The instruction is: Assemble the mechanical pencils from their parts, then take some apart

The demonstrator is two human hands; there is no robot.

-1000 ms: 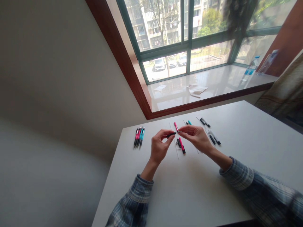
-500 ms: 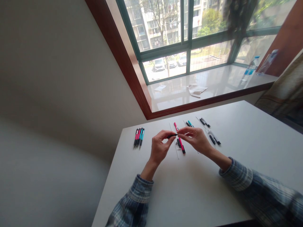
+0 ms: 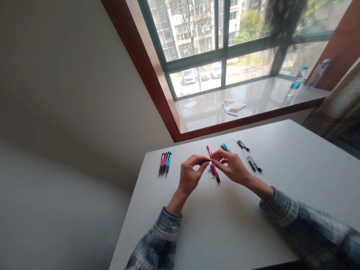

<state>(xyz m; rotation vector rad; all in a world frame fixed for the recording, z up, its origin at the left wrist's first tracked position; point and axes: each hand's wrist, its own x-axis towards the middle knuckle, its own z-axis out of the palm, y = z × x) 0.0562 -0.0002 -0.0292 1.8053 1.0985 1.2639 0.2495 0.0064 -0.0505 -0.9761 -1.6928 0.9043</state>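
White matte tabletop; left hand, right hand pinching slim black pen piece above pink pen.

Slim black pen barrel, thin and dark, held roughly level in air; near part gripped in fingertips of left hand, far end pinched by right hand, tip hidden there. Pink pen, black tip and black end, lying slanted on white table just under the hands, upper part partly behind right hand's fingers. Small black pen piece lying just beside pink pen, left side.
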